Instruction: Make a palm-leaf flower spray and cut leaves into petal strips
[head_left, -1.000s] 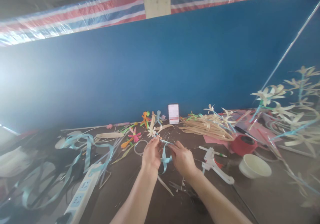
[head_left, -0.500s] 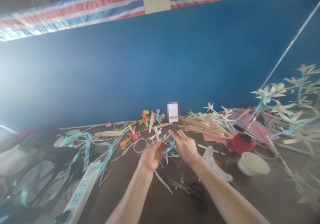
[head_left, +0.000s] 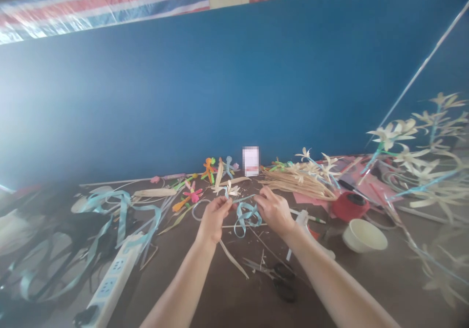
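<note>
My left hand (head_left: pixel 213 219) is closed, its thumb and forefinger pinching the base of a pale-petalled artificial flower (head_left: pixel 231 190). A light-blue ribbon (head_left: pixel 246 215) runs from there to my right hand (head_left: pixel 275 213), whose fingers are pinched on it. Between the hands the ribbon is stretched in a narrow band, and its slack hangs below in loops. The stem inside my left fingers is hidden. Under my hands, black-handled scissors (head_left: pixel 284 281) lie on the dark table (head_left: pixel 176 279). A white glue gun (head_left: pixel 303 219) lies partly behind my right forearm.
A white power strip (head_left: pixel 114 276) and more blue ribbon (head_left: pixel 124 215) lie on the left. Dried husk strips (head_left: pixel 300 184) are piled at the back right. A red object (head_left: pixel 350 207), a cream bowl (head_left: pixel 365 236) and flower stems (head_left: pixel 399 159) occupy the right side.
My hands have moved apart, drawing the ribbon tighter between them, and its loops now hang in view. My left hand has shifted left. The whole view has tilted slightly.
</note>
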`<state>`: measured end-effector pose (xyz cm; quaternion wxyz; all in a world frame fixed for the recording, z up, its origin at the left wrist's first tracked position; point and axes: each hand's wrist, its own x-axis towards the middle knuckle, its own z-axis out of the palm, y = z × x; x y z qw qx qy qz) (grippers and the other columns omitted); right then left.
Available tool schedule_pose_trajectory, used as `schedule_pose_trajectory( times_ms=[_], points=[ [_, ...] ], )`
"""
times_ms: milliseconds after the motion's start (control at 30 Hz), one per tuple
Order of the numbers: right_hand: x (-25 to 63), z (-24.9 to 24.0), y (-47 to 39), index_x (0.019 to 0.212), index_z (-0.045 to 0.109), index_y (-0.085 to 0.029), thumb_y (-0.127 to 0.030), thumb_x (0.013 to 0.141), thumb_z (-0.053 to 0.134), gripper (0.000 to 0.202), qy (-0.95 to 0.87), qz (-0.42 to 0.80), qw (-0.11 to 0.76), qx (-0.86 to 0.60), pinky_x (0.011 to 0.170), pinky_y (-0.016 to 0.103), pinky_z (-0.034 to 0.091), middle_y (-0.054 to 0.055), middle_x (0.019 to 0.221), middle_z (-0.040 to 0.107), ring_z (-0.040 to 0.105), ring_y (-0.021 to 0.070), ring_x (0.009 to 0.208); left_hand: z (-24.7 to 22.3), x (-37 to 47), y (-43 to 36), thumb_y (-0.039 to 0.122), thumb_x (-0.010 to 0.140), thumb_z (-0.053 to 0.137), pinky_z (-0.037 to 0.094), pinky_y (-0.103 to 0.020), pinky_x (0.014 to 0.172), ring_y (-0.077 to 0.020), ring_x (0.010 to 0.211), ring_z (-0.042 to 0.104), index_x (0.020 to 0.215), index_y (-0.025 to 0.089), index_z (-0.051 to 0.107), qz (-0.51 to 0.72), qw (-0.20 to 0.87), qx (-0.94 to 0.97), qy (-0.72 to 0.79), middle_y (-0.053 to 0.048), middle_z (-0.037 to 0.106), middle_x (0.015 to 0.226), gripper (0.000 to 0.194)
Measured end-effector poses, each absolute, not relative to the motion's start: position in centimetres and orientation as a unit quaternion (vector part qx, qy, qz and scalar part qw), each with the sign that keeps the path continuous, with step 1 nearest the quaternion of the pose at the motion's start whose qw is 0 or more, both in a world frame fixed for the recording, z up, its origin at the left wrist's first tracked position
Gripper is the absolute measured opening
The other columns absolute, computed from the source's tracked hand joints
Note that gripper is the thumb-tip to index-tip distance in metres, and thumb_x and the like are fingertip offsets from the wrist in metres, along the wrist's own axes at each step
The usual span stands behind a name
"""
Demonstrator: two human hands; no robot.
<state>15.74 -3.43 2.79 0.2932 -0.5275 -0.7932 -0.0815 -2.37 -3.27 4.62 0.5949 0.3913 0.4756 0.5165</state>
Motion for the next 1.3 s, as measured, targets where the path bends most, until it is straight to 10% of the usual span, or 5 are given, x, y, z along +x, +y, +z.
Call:
schedule_pose_trajectory(
  times_ms=[1300],
  points=[
    [19.8, 2.6, -1.5, 0.086, 0.058, -0.019, -0.011, 0.078, 0.039, 0.022, -0.753, -0.088, 0.314, -0.572, 0.052, 0.02, 0.034, 0.004, 0.085, 0.055, 0.053, 0.013, 0.07, 5.3, -4.2, 1.1, 0.03, 0.06, 0.064, 0.043, -0.028, 0.062, -0.0153, 0.055, 0.06, 0.073, 0.014, 0.054, 0.565, 0.436, 0.479, 0.511, 0.001, 0.059, 0.058, 0.022]
  ],
)
